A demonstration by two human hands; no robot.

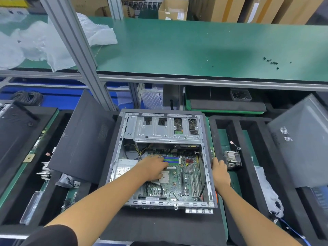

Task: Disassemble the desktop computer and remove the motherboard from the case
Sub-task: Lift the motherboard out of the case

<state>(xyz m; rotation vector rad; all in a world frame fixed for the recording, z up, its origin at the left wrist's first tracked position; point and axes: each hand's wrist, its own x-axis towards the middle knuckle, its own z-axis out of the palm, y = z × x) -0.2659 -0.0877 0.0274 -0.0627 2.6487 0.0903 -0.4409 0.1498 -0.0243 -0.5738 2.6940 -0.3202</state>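
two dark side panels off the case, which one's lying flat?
The left side panel, flat on the foam beside the case. The right side panel stands tilted.

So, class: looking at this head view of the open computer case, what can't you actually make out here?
- Motherboard: the left hand covers part of it.
- Right hand: its fingertips disappear over the case wall, grip unclear.
- Small dark bits on the green shelf: too small to identify.

Green motherboard [175,176] with blue slots, apparently; grey case [166,132]; green shelf [195,48].
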